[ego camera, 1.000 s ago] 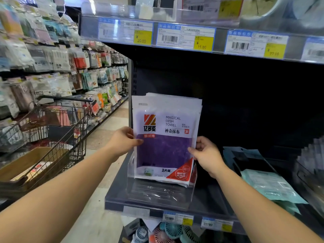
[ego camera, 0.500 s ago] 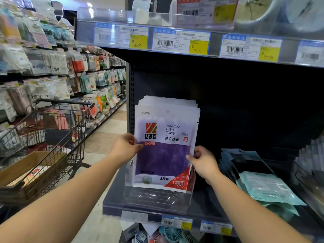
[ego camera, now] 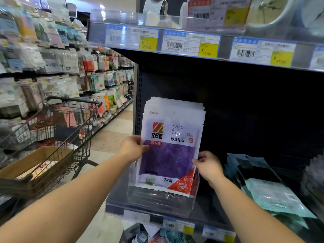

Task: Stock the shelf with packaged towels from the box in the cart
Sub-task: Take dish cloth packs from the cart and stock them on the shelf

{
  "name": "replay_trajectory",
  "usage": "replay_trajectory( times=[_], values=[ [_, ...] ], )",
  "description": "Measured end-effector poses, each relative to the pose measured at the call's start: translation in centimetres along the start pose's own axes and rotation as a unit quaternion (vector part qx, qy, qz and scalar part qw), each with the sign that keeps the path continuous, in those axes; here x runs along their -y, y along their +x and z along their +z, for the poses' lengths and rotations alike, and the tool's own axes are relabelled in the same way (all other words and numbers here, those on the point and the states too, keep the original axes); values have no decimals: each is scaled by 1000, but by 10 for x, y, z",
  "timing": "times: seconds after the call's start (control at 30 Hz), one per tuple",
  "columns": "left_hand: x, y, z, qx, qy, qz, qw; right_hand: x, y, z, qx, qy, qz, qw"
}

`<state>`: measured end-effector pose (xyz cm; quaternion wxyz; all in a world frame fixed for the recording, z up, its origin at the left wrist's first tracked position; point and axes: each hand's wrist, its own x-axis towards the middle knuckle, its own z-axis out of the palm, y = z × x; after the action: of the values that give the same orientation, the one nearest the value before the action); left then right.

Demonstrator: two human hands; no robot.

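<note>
both arms reach forward from the bottom edge. the left hand (ego camera: 131,147) pinches the left edge of a stack of towel packs (ego camera: 171,146), thumb over the front; the right hand (ego camera: 207,165) curls round the right edge lower down. the packs stand upright, their bottoms in a clear bin (ego camera: 157,202) at the shelf (ego camera: 115,206) front. since a second ago the stack has sunk lower into the bin. behind left, a box (ego camera: 33,160) lies in the cart (ego camera: 70,137).

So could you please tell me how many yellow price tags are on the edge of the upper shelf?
3: one at the left, one in the middle, one at the right. More may lie beyond the frame's right edge.
</note>
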<state>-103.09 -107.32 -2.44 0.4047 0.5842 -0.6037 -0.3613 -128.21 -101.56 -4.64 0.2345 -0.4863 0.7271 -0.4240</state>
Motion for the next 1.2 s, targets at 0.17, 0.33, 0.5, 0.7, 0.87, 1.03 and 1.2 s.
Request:
replay_trajectory(
  times=[0.17, 0.33, 0.5, 0.7, 0.87, 1.03, 1.2],
  values=[
    [-4, -4, -1, 13, 11, 1, 1000, -1, -1, 1, -10, -24, -3, 1000],
    [-9, -9, -6, 23, 75, 3, 997, -2, -5, 1, -19, -73, -20, 997],
    [-3, -11, -18, 56, 226, -2, 972, 10, -20, 3, -57, -124, -3, 991],
    [16, -12, -59, 64, 337, 64, 937, 59, -54, 35, -146, -164, -54, 974],
    [41, -17, -129, 46, 421, 92, 901, 117, -92, 104, -71, -206, -82, 972],
    [81, -26, -216, 30, 451, 70, 889, 174, -127, 193, 24, -250, -130, 959],
    [133, -37, -311, 0, 454, 17, 891, 229, -159, 289, 107, -242, -157, 952]
  ],
)
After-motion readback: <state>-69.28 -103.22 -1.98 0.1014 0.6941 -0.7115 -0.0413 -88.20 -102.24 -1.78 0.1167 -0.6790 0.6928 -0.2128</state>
